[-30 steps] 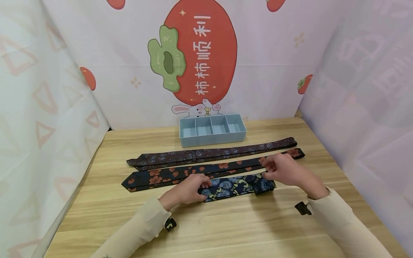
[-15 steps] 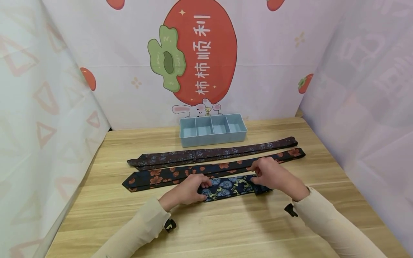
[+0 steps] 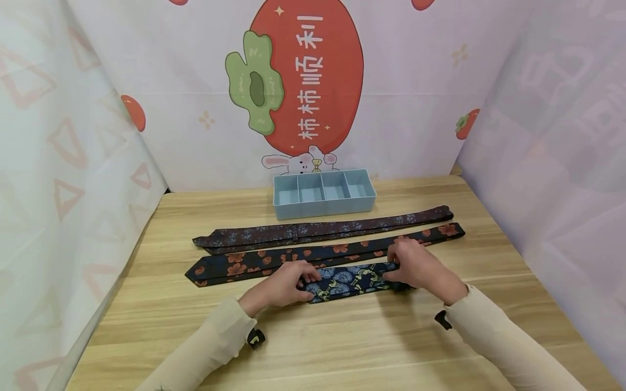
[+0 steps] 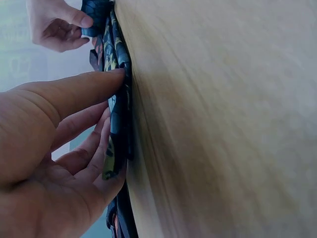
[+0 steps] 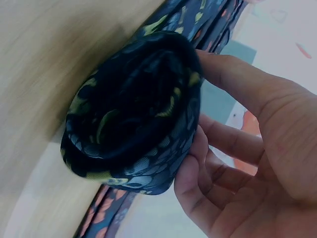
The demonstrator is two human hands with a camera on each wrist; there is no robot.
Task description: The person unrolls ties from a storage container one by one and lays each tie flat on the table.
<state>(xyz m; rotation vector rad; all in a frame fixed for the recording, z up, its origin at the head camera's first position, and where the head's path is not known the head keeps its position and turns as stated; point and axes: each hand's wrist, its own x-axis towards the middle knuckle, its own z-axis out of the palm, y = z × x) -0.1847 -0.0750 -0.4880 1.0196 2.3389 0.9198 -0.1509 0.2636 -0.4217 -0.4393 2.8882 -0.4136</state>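
A dark blue necktie (image 3: 344, 281) with light-blue shell shapes and yellow figures lies across the table in front of the person. Its right end is rolled into a thick coil, the hollow side of the rolled end (image 5: 163, 168) showing in the right wrist view. My right hand (image 3: 415, 264) grips this coil, thumb at one side and curled fingers at the other. At the tie's left end my left hand (image 3: 286, 285) holds the fabric by its edges, thumb along the near edge and fingers at the far edge. The tie's tip is partly hidden under that hand.
Behind it lies a black necktie with orange flowers (image 3: 339, 250), then a dark maroon necktie with blue flowers (image 3: 332, 229), both stretched lengthwise. A light-blue box with several compartments (image 3: 325, 207) stands at the back. Printed cloth (image 3: 415, 125) hangs around the wooden table (image 3: 332, 347).
My right hand has shifted left along the blue tie with the coiled end, and its fingers have closed around the coil. My left hand stays at the tie's left end.
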